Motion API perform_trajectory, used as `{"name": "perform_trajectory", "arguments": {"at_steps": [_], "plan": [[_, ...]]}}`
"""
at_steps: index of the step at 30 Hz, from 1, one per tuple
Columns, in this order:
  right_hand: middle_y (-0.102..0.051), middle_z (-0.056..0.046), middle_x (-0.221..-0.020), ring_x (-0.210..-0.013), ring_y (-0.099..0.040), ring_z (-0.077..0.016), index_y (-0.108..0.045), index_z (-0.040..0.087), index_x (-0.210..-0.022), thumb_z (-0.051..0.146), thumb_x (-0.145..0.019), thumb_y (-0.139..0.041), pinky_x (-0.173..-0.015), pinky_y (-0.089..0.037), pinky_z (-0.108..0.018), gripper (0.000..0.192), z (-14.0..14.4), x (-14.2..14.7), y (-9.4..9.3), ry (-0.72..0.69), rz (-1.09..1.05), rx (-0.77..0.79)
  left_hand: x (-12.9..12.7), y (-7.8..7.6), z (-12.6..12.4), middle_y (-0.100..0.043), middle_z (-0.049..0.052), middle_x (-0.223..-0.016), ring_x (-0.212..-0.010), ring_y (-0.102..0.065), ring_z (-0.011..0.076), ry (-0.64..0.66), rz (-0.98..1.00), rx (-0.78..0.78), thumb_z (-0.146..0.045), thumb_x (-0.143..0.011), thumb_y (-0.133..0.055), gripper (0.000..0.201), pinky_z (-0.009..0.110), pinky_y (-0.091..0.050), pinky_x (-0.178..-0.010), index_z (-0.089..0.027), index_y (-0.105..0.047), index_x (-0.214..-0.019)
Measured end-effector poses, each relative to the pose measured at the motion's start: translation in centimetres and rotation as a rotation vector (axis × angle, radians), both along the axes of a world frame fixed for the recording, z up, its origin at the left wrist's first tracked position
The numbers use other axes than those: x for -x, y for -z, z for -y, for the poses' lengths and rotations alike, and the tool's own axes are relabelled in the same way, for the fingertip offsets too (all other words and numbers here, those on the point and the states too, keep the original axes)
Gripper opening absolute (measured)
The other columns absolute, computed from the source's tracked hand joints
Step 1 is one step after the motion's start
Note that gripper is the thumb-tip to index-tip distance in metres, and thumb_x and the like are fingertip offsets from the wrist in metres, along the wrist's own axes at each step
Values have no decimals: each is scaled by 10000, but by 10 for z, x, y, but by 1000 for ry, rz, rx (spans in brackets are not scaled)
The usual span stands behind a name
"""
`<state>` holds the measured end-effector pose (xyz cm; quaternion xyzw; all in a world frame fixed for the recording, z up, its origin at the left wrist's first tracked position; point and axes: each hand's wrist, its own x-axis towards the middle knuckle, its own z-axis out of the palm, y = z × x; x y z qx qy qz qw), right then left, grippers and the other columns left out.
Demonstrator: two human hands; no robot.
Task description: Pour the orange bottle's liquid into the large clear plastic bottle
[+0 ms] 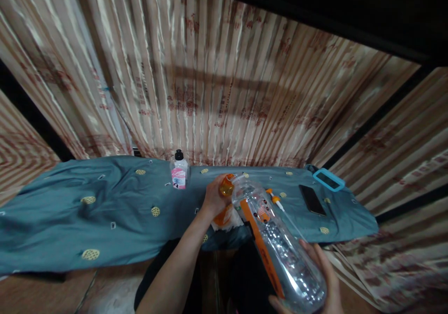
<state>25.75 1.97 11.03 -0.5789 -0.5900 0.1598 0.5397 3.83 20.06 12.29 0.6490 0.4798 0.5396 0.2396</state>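
My left hand point(214, 197) is closed around a translucent orange bottle point(227, 186), whose upper part shows past my fingers. An orange patch and crumpled whitish material point(227, 219) appear just below that hand; how they join the bottle is unclear. In my right hand point(324, 272) lies the lower end of a large clear plastic bottle point(280, 244) with an orange label strip. It is tilted, its neck end meeting the top of the orange bottle. Whether liquid flows between them cannot be made out. An orange-and-white pump head point(275, 198) with a tube sits beside the clear bottle.
A teal cloth with pineapple prints point(133, 230) covers the low surface. A small clear bottle with black cap and pink label point(179, 174) stands at the back. To the right lie a dark phone point(311, 199) and a blue-framed object point(329, 179). Striped curtains point(210, 80) hang behind.
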Motion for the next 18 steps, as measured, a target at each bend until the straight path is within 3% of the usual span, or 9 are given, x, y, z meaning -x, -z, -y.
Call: {"name": "perform_trajectory", "arguments": {"at_steps": [4,8,12,18], "plan": [[-409,-177,-1481,-1385,-401,-361,-271,188,-1482,542,-650,-781,-1145,-299,-552,1038,0,-2,3,4,64,9,1,-2,2,-747,61,-1018,-926,-694,222,-1,1,8,-286,-692,-743,344,341,-536,-870,-181,-652,-1006],[-488,-146,-1388,-1261,-508,-329,-347,203,-1413,568,-688,-732,-1035,-415,-469,899,1,-6,2,33,150,30,1,-3,3,-747,60,-1001,-904,-698,220,-1,-12,14,-288,-696,-735,349,334,-543,-847,-183,-651,-1018],[-502,-147,-1348,-1249,-510,-344,-370,204,-1382,600,-707,-680,-942,-462,-442,841,1,-6,2,93,235,34,1,-3,2,-746,69,-1029,-933,-698,230,-13,-16,6,-269,-687,-736,364,346,-544,-880,-189,-650,-1031],[-486,-127,-1351,-1228,-520,-291,-376,212,-1362,481,-706,-704,-927,-493,-381,781,1,4,3,74,93,49,1,-5,1,-746,73,-1056,-967,-698,238,-27,-35,14,-271,-681,-750,353,353,-542,-907,-195,-657,-1013]]}}
